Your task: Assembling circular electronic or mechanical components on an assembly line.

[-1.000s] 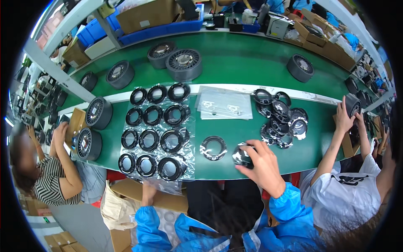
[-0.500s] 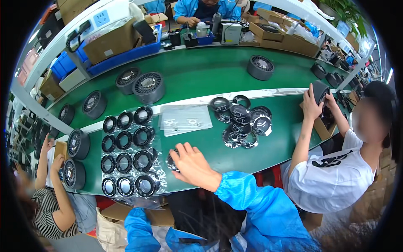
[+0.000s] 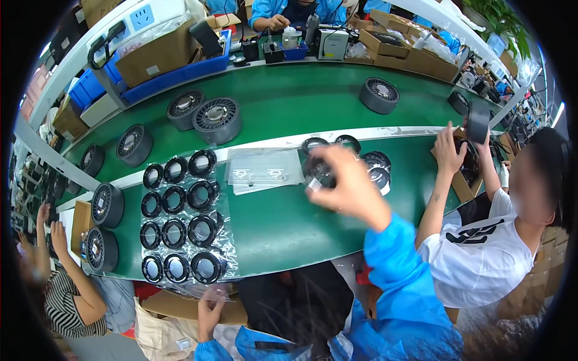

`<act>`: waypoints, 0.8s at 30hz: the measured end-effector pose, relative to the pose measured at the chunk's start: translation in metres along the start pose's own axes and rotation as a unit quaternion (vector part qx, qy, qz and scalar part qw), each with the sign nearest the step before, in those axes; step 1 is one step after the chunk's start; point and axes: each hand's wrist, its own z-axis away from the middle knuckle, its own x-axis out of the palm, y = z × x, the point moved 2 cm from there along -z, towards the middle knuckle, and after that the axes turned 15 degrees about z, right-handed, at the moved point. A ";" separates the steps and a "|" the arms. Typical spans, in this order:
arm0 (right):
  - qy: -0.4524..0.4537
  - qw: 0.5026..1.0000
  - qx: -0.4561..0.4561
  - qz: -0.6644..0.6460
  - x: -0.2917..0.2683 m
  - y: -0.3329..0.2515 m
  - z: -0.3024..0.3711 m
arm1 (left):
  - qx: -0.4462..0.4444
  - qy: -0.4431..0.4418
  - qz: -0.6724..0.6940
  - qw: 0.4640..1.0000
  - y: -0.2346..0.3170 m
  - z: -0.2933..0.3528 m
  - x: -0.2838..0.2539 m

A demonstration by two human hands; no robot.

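My right hand (image 3: 352,186), smeared by motion, curls its thumb and fingers round a black ring-shaped part (image 3: 319,172) over the pile of loose parts. Around it lie more black round parts (image 3: 377,174), some hidden behind the hand. At the table's front edge, my left hand (image 3: 211,308) has its fingers closed at the hanging lower end of a clear plastic sheet (image 3: 224,265). Rows of black rings (image 3: 174,233) with clear centres rest on that sheet. Between the rows and the pile lies a stack of pale flat bags (image 3: 265,168).
Grey spoked wheels (image 3: 218,119) stand along the green table (image 3: 295,90) behind a white rail. Two more wheels (image 3: 102,249) are at the left. A person on the right (image 3: 481,240) handles a wheel (image 3: 478,120); another sits at left (image 3: 75,295). Boxes line the back.
My right hand has moved right and away from me, from the sheet's side to the pile; the ring beneath it left that spot. My left hand has come into view at the sheet's lower end.
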 end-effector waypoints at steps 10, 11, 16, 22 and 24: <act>-0.269 0.957 0.068 0.087 0.015 0.124 -0.038 | -0.056 -0.108 -0.108 0.987 0.057 0.019 0.051; -0.284 0.952 0.078 0.078 0.017 0.122 -0.038 | -0.038 -0.118 -0.122 0.985 0.060 0.020 0.052; -0.289 0.947 0.077 0.118 0.021 0.119 -0.043 | -0.078 -0.104 -0.092 0.987 0.071 0.023 0.057; -0.321 0.942 0.054 0.080 0.024 0.121 -0.041 | -0.048 -0.210 -0.228 0.949 0.113 0.045 0.072; -0.329 0.940 0.051 0.074 0.022 0.119 -0.039 | -0.099 -0.241 -0.208 0.943 0.132 0.046 0.081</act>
